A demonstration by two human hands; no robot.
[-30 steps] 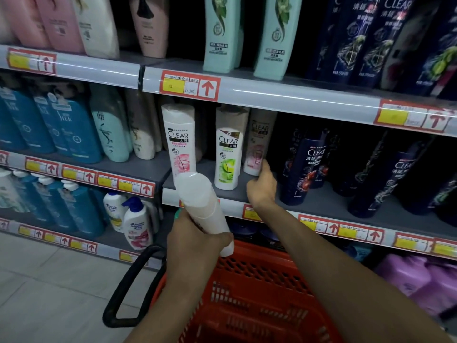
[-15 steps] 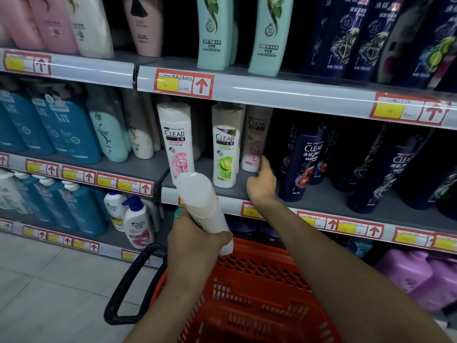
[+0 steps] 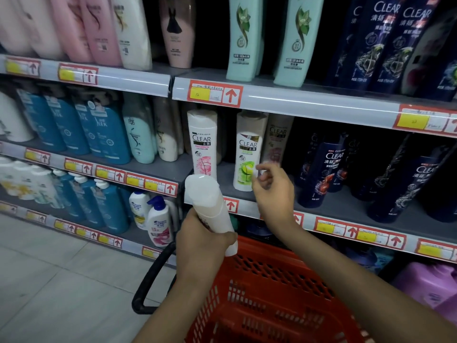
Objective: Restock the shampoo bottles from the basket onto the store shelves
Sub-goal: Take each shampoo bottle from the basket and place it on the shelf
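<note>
My left hand (image 3: 200, 246) grips a white shampoo bottle (image 3: 207, 201) by its lower body, cap end tilted up toward the shelf. My right hand (image 3: 272, 191) hovers in front of the middle shelf (image 3: 346, 206), blurred, fingers loosely curled and holding nothing, just right of a white CLEAR bottle with a green label (image 3: 248, 154). A white CLEAR bottle with a pink label (image 3: 202, 144) stands to its left. Behind the green one stands another pale CLEAR bottle (image 3: 278, 142). The red basket (image 3: 272, 293) sits below my arms.
Dark blue CLEAR bottles (image 3: 324, 169) fill the shelf's right side. Teal and white bottles (image 3: 108, 134) stand on the left bay. Mint bottles (image 3: 243, 38) are on the upper shelf. The basket's black handle (image 3: 150, 280) hangs over the tiled floor (image 3: 49, 280).
My right hand has pulled back from the pale CLEAR bottle at the rear of the shelf and let it go. The left hand keeps holding its bottle in place.
</note>
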